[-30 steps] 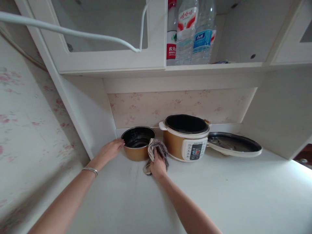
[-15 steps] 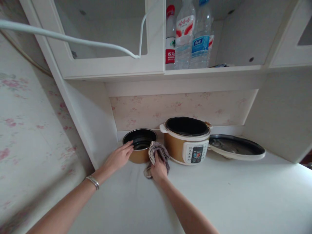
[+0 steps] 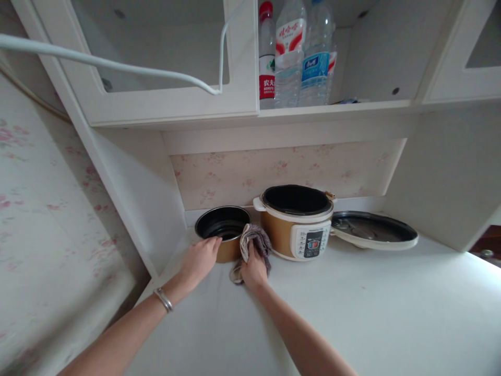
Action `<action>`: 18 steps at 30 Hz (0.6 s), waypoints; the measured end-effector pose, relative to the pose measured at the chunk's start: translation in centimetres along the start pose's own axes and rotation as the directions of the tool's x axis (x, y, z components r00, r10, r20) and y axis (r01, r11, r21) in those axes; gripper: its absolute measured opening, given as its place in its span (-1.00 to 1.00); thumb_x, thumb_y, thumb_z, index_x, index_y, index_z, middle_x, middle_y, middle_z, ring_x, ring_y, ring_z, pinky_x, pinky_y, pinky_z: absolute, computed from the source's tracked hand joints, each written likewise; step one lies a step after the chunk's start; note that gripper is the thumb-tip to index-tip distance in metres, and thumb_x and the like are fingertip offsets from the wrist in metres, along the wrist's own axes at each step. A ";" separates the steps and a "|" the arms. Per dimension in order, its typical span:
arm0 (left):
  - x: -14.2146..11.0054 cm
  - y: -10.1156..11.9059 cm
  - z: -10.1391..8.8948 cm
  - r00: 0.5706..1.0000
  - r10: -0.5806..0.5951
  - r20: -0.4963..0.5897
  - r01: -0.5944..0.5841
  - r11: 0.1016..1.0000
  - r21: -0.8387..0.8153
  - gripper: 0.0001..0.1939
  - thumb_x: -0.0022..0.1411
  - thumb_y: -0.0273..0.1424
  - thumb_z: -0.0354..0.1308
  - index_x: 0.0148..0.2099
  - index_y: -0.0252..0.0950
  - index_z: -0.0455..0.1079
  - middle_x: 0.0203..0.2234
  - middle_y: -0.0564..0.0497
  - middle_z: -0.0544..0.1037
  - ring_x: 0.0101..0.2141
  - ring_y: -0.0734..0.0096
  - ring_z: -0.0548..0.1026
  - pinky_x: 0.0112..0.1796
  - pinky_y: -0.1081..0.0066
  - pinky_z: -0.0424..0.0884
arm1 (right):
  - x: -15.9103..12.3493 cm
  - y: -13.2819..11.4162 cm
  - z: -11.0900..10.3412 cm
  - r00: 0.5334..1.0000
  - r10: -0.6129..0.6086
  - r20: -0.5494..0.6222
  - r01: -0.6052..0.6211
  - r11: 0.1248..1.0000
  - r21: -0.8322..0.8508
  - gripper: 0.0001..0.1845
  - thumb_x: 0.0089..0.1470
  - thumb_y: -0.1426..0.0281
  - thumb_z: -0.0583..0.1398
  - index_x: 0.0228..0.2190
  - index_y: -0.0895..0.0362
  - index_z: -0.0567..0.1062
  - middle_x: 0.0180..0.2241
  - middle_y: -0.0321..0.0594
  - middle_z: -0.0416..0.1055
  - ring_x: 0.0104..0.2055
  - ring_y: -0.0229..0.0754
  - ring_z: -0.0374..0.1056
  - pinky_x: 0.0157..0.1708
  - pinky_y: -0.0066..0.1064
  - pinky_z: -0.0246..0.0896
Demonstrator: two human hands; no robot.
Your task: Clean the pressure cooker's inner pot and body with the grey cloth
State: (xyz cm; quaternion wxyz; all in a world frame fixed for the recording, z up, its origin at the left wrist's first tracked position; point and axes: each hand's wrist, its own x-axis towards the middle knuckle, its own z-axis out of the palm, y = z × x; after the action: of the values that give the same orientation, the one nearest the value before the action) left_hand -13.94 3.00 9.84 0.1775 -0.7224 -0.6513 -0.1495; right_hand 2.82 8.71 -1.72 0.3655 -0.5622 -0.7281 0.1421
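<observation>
A round inner pot, black inside and golden outside, stands on the white counter near the back left. My left hand grips its near rim, with the fingers curled over the edge. In my right hand is a bunched grey-brown striped cloth, held against the pot's right side. Right of the cloth stands a golden and white electric cooker without its lid, its dark inside showing. The cooker's lid lies upside down on the counter at its right.
Several plastic bottles stand in the open cabinet section overhead. A white cable hangs across the glass cabinet door at upper left. A white side panel bounds the counter on the right.
My left hand has moved right and its fingers have closed over the pot's near rim. My right hand still holds the cloth by the pot. The view has shifted slightly.
</observation>
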 end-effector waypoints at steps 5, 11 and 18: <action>1.9 -5.1 -0.2 0.995 0.055 -0.082 -0.058 0.998 -0.040 -0.51 0.39 -0.19 -0.26 0.13 -0.22 0.36 0.12 -0.08 0.38 0.03 0.15 0.43 0.00 0.19 0.37 | 0.1 0.0 -0.2 1.000 -0.020 0.011 0.020 1.000 0.006 -0.21 0.02 0.53 0.05 0.28 0.31 -0.01 0.26 0.00 0.06 0.31 0.01 -0.08 0.25 -0.20 -0.18; 3.1 -10.3 3.1 0.994 0.096 0.055 -0.089 0.988 -0.126 -0.47 0.37 -0.15 -0.24 0.08 -0.31 0.41 0.12 -0.10 0.38 0.20 0.17 0.22 0.18 0.16 0.15 | 0.0 -0.2 -0.3 0.999 0.016 0.029 -0.017 1.000 0.010 -0.22 0.04 0.53 0.04 0.29 0.27 -0.02 0.24 0.00 0.11 0.29 0.01 -0.03 0.23 -0.20 -0.15; 0.2 -3.2 2.4 0.996 -0.048 -0.075 0.038 0.991 -0.128 -0.53 0.38 -0.14 -0.22 -0.05 -0.21 0.46 -0.01 -0.07 0.51 0.09 0.16 0.37 -0.04 0.26 0.41 | 0.0 0.0 -0.1 1.000 0.009 0.011 -0.009 1.000 0.010 -0.25 0.07 0.50 0.04 0.28 0.25 -0.01 0.24 -0.03 0.11 0.28 0.01 0.00 0.23 -0.21 -0.15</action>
State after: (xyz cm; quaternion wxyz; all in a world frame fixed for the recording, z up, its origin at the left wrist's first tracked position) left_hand -17.16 4.59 7.98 0.1533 -0.7116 -0.6487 -0.2221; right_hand 2.90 8.66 -1.61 0.3637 -0.5629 -0.7268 0.1503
